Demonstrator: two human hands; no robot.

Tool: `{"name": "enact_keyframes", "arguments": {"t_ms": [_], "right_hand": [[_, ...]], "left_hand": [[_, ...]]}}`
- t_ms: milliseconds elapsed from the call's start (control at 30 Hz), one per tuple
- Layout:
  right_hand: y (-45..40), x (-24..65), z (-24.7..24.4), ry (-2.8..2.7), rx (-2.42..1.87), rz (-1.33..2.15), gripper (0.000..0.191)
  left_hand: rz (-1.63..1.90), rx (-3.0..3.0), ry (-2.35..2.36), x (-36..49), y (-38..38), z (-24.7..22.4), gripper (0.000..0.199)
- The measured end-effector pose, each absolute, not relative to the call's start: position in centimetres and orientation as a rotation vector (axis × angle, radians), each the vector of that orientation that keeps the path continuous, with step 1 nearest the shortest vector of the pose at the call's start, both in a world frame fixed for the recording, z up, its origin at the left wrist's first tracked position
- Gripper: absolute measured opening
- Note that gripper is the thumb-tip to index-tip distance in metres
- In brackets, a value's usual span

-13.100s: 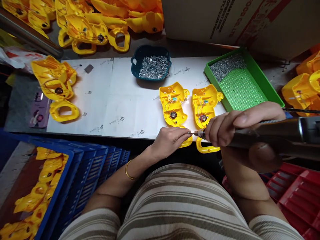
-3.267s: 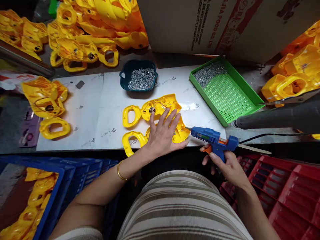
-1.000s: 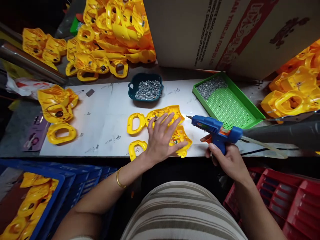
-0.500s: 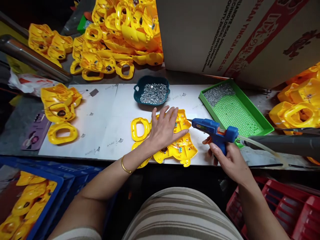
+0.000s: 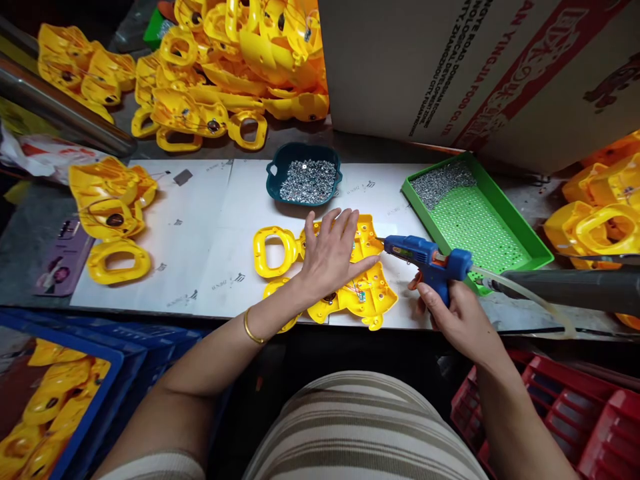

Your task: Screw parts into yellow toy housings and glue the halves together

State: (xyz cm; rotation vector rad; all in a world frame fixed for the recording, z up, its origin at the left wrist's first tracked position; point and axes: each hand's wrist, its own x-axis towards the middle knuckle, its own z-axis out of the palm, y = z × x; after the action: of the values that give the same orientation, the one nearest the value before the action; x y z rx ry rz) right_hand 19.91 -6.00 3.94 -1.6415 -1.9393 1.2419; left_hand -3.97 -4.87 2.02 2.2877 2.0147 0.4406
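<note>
My right hand [image 5: 457, 313] is wrapped round the handle of a blue hot glue gun [image 5: 425, 257]. The gun's nozzle points left, at the right edge of the upper yellow plastic shell half [image 5: 367, 239]. Over the shells lies my left hand [image 5: 330, 257], fingers spread, covering their middle. Below it shows a second yellow shell half [image 5: 380, 297] with a small green circuit board and thin wires inside. A yellow ring-shaped part [image 5: 257, 253] joins the upper shell on the left. Whether my left palm presses on the shells is hidden.
Behind the shells stands a dark teal basin [image 5: 273, 193] of small screws. A green perforated tray [image 5: 500, 233] with more small metal pieces is at right. Yellow shells [image 5: 215, 100] are heaped behind; others [image 5: 107, 200] lie left. A large carton [image 5: 380, 73] stands at the back.
The view has shifted slightly. The glue gun's nozzle remains at the upper shell's right edge, and my left hand stays spread over the shells.
</note>
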Motion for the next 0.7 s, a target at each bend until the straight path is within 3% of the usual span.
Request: {"name": "enact_keyframes", "arguments": {"t_ms": [700], "right_hand": [[-4.7,20.4,3.9,-1.977,-1.648,1.324,0.046]], "left_hand": [[0.425,2.321,2.003,-4.0,-4.8,1.7,0.073]]}}
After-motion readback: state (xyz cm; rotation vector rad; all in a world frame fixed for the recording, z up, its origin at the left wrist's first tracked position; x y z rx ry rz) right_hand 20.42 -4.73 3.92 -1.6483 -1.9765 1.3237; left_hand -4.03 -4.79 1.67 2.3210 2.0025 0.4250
